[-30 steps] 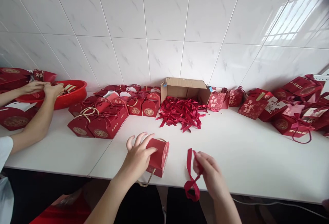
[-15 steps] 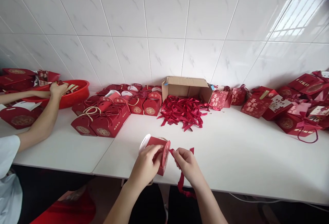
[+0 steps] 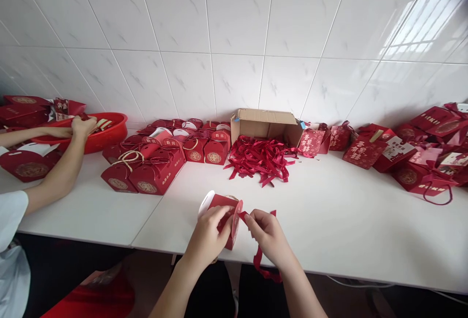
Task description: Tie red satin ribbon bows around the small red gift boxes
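Observation:
A small red gift box [image 3: 224, 202] with a white inner flap stands near the table's front edge. My left hand [image 3: 209, 233] grips it, fingers over its top and thumb against its right flap. Just to the right, my right hand [image 3: 263, 230] pinches a dark red ribbon [image 3: 258, 261]. The ribbon's tip touches or nearly touches the box's right flap, and its other end hangs past the table edge. Behind the box lies a pile of red ribbons [image 3: 261, 159], spilling from a cardboard box [image 3: 268, 116] on its side.
Several red boxes [image 3: 155, 174] with cords are grouped at the back left of the white table [image 3: 329, 225]. More red boxes [image 3: 424, 177] are heaped at the right. At the far left, a person's hands [image 3: 83, 125] are over a red basin [image 3: 109, 138].
My right hand has shifted slightly left, bringing the ribbon's tip closer to the box's right flap. My left hand still holds the box.

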Demonstrator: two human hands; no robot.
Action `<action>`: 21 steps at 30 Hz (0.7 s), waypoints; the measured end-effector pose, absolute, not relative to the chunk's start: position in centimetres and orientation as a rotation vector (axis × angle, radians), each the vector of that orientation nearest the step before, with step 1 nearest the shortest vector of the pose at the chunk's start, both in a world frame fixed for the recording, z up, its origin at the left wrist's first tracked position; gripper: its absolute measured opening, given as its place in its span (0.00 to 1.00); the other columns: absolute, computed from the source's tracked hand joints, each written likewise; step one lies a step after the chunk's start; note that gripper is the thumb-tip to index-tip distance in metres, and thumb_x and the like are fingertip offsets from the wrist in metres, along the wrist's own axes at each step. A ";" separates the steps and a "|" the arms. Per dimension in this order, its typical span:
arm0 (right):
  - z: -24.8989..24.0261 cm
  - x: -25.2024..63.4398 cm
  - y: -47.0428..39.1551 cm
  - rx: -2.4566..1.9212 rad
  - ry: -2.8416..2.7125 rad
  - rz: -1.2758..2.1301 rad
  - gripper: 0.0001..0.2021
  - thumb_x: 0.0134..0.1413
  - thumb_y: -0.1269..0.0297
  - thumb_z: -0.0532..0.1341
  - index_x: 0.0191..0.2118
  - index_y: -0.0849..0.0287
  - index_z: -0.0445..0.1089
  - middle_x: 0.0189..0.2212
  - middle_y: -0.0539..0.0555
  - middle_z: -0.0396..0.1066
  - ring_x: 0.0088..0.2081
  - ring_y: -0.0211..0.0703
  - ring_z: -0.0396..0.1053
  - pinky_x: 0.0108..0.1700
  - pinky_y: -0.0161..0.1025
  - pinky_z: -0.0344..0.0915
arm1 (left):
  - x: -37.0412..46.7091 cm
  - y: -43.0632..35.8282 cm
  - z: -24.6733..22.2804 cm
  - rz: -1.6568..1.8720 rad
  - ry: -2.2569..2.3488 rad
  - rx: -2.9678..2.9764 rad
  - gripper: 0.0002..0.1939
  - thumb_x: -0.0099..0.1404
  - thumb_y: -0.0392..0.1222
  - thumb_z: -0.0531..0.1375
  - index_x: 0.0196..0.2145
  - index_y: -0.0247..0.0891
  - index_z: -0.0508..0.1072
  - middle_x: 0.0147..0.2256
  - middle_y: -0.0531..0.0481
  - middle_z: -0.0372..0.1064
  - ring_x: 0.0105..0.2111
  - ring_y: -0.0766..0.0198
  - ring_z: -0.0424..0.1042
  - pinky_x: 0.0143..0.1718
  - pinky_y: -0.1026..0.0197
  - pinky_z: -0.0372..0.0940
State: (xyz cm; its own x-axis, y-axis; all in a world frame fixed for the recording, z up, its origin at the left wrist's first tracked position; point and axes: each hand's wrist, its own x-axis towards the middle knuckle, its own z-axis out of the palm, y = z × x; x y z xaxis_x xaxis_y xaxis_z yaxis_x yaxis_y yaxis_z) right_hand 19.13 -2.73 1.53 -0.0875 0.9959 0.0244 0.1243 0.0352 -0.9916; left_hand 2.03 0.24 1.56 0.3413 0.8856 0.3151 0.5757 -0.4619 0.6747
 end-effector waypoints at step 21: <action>1.8 18.7 -2.4 -1.220 -1.393 1.219 0.20 0.58 0.48 0.54 0.23 0.58 0.55 0.18 0.45 0.51 0.22 0.34 0.49 0.24 0.34 0.48 | 2.0 0.0 1.8 0.948 1.277 2.207 0.10 0.66 0.38 0.53 0.44 0.42 0.71 0.40 0.47 0.75 0.40 0.58 0.74 0.45 0.52 0.69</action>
